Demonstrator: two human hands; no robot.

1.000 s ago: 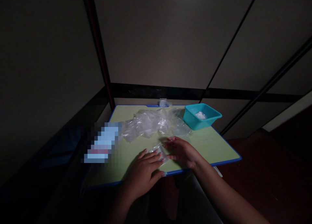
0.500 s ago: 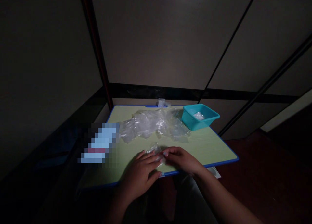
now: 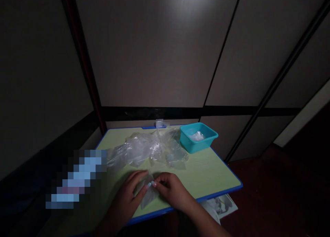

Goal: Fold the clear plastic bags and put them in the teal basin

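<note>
Near the front edge of the table, a small clear plastic bag (image 3: pixel 149 198) is between my two hands. My left hand (image 3: pixel 127 195) has its fingers bent over the bag's far side and its thumb on the near side, closed on it. The thumb and forefinger of my right hand (image 3: pixel 173 191) pinch the bag's edge, right beside my left thumb. Beyond my hands lies a loose spread of clear plastic bags (image 3: pixel 140 148), overlapping and crumpled. The bag's lower part hangs or lies toward me; I cannot tell whether it touches the tabletop.
A turquoise basket (image 3: pixel 198 147) with a white, shiny packet (image 3: pixel 198 136) inside stands at the table's back right. The table (image 3: pixel 206 178) has a blue edge. A blurred-out bluish patch (image 3: pixel 79 178) is at left. Panelled doors (image 3: pixel 154 51) rise behind; a printed sheet (image 3: pixel 223 206) shows below.
My left hand lay flat over the bag; now its fingers are bent and its thumb meets my right fingertips. The bag has been turned and partly lifted. The view has shifted.
</note>
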